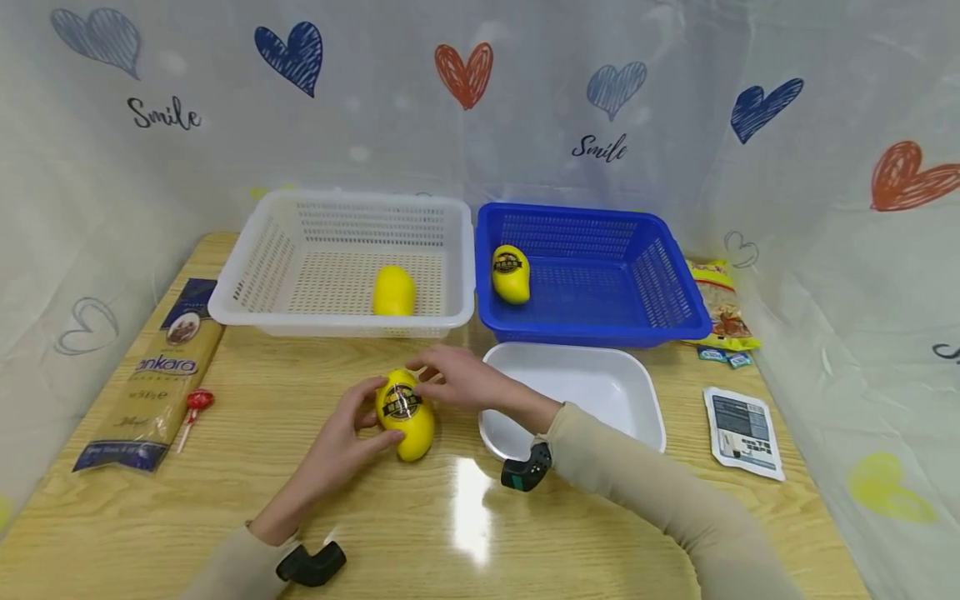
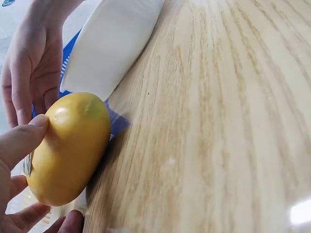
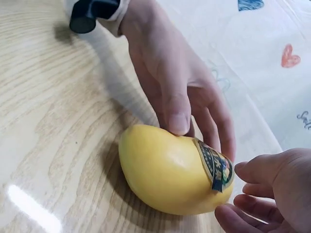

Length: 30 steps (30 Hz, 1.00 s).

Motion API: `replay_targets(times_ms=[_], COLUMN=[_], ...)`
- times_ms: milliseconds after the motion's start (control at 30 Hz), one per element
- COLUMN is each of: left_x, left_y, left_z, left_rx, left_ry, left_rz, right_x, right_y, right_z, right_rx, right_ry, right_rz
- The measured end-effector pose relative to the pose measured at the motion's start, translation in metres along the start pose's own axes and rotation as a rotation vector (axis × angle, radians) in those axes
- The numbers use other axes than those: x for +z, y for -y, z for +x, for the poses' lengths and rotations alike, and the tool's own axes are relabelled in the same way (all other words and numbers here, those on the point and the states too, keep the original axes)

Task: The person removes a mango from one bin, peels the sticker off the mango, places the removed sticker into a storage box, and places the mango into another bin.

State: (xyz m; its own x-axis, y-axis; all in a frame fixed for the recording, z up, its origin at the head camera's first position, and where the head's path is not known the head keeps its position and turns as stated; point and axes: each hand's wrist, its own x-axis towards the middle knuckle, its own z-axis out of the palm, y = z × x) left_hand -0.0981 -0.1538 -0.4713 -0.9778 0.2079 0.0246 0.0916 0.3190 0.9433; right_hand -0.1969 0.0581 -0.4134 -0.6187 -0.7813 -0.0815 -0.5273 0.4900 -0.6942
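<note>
Left hand [image 1: 347, 433] grips labelled mango [image 1: 405, 414] at frame centre on table [image 1: 262, 483]; right hand [image 1: 461, 379] pinches its sticker. One mango each already in white basket [image 1: 247, 292] and blue basket [image 1: 675, 292]; this one unsorted.

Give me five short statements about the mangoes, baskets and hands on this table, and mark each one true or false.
1. The left hand holds the yellow labelled mango on the wooden table. True.
2. The white plastic basket is empty. False: a plain yellow mango lies in it.
3. The blue plastic basket holds a labelled yellow mango. True.
4. The right hand grips the red lollipop. False: its fingers are at the table mango's label.
5. The white plastic tray holds two mangoes. False: none.
</note>
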Motion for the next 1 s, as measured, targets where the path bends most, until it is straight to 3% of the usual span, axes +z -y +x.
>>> replay_targets(times_ms=[300, 467, 700, 1000], left_x=[0.002, 0.004, 0.006, 0.006], left_y=[0.001, 0.001, -0.002, -0.005], left_z=[0.006, 0.009, 0.014, 0.016], left_rx=[0.044, 0.041, 0.020, 0.039], left_ry=[0.052, 0.094, 0.129, 0.129], left_rz=[-0.085, -0.065, -0.127, -0.054], right_x=[0.000, 0.000, 0.000, 0.001], right_y=[0.005, 0.004, 0.003, 0.005], right_z=[-0.005, -0.006, -0.002, 0.005], right_rx=[0.020, 0.027, 0.084, 0.113], right_ry=[-0.015, -0.026, -0.062, -0.082], right_rz=[-0.015, -0.050, -0.050, -0.076])
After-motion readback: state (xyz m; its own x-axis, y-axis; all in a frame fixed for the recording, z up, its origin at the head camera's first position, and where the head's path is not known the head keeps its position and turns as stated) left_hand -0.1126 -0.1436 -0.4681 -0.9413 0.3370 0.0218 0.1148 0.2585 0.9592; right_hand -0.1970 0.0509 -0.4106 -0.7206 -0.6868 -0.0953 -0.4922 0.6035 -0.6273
